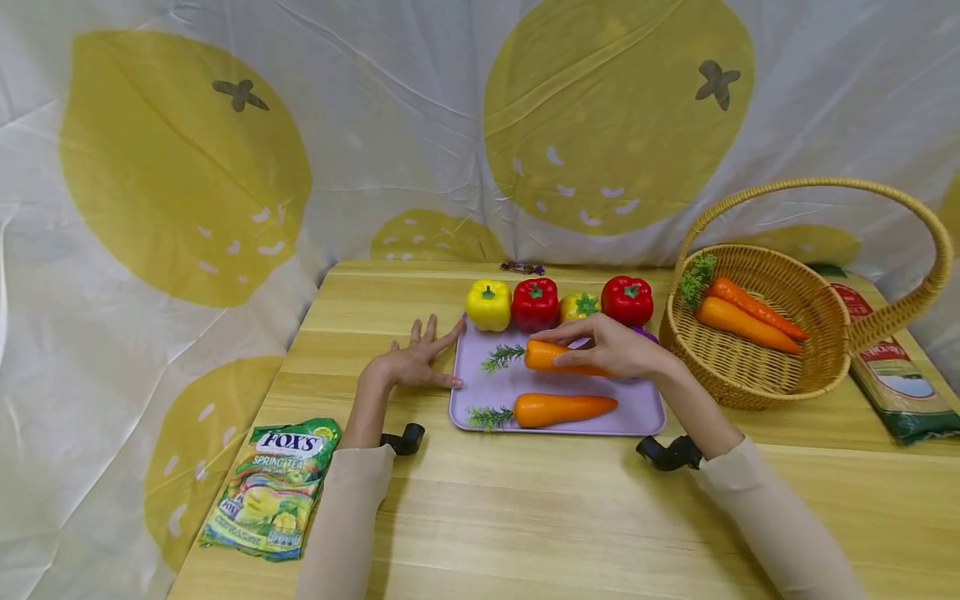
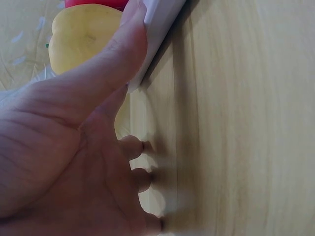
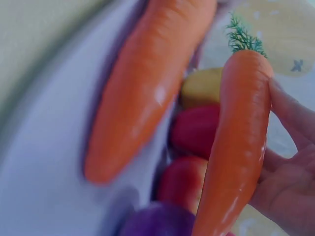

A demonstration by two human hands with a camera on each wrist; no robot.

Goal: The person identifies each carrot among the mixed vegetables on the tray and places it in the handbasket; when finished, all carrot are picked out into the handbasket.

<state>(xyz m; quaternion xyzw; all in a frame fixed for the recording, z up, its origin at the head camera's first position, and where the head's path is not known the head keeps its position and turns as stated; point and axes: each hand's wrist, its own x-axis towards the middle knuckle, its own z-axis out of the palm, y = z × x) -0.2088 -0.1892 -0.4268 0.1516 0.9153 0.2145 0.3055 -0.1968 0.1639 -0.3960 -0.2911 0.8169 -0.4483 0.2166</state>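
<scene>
My right hand [image 1: 621, 347] grips an orange toy carrot [image 1: 542, 356] over the lilac tray [image 1: 480, 396], its green top pointing left. In the right wrist view that carrot [image 3: 238, 132] is tilted, with fingers and thumb behind it. A second carrot [image 1: 566, 409] lies along the tray's front side. My left hand [image 1: 412, 360] has its fingers spread on the table, thumb and index fingertips at the tray's left edge. Along the tray's back stand a yellow bell pepper [image 1: 489, 307], red peppers [image 1: 535, 305] and a yellow-and-red one [image 1: 580, 307]. A purple round thing [image 3: 160, 220] is partly hidden.
At the right stands a wicker basket [image 1: 738, 385] with a tall handle, holding carrots [image 1: 750, 325]. Behind it leans a red-and-green packet [image 1: 888, 367]. A green candy bag [image 1: 273, 487] lies at the left, and a small wrapped candy [image 1: 522, 267] at the back.
</scene>
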